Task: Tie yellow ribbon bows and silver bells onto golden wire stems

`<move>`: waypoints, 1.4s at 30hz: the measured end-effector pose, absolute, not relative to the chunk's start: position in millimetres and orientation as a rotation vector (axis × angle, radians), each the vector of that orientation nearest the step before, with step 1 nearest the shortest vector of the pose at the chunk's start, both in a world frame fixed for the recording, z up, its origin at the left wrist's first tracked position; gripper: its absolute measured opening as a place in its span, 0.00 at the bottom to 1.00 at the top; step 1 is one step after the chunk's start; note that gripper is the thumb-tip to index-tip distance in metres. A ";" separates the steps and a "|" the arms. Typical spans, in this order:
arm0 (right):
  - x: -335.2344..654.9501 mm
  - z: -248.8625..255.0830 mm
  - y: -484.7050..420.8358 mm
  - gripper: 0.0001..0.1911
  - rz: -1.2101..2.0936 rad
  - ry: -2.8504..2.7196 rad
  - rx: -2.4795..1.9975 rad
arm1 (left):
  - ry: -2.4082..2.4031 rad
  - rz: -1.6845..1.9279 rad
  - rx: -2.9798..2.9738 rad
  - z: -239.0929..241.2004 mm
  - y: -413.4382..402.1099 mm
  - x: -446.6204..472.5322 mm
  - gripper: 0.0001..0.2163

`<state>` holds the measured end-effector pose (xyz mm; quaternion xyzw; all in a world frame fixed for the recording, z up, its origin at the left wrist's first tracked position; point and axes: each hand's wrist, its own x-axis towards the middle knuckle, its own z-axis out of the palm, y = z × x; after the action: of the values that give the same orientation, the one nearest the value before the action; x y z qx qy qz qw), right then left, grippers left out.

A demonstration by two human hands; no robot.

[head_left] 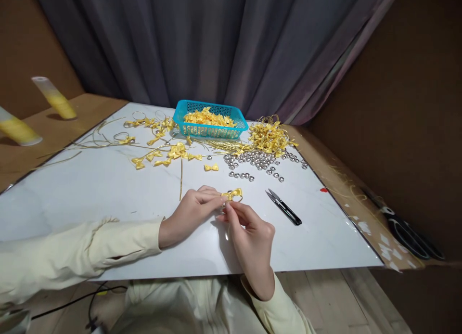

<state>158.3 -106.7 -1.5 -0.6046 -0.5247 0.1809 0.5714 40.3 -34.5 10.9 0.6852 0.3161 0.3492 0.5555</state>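
Grey curtain (202,40) at the back, white tabletop (90,189) across the middle of the frame. Upper left: two yellow-white rolls (54,97) on the brown ledge. Right of those, loose bows (162,153) and a straight gold cord (181,177) lie scattered on the white. Top centre: blue basket (180,113) full of yellow bows. Lower centre: left hand (191,211) rests on the table, fingertips pinched together on the left end of a yellow bow (234,194), which sits just above the surface between both hands. Right hand (249,233) comes up from the bottom edge, thumb and forefinger closed on the bow's underside; can't tell if something small is pinched there too. Right of centre: silver beads (256,160) spread near a bow pile (269,135), apart from the hands. Black snips (284,207) lie just right of the right hand, blades together. Far right: large scissors (407,230) on the brown edge. Risks, as a judgement: the satin is slick and both pinches are small, so the bow could slip or twist loose; a sideways sweep of the right wrist could knock the snips or scatter the beads.
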 end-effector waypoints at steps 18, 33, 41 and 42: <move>159.0 -2.5 -106.3 0.04 0.559 -1.238 -1.483 | 0.739 0.876 1.910 10.2 -31.8 38.5 0.16; 174.5 3.1 -104.5 0.01 0.273 -1.433 -1.536 | 0.728 0.969 2.187 5.0 -32.3 38.6 0.12; 179.6 9.7 -104.5 0.08 0.861 -1.203 -1.505 | 0.732 1.046 2.314 3.4 -30.8 37.6 0.12; 180.0 10.4 -104.5 0.09 0.929 -1.162 -1.480 | 0.733 1.052 2.316 3.4 -30.8 37.8 0.12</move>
<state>180.0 -104.5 10.4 -0.6114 -0.4799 0.3840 0.4983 37.8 -30.8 3.4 0.8482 0.2684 0.3855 0.2447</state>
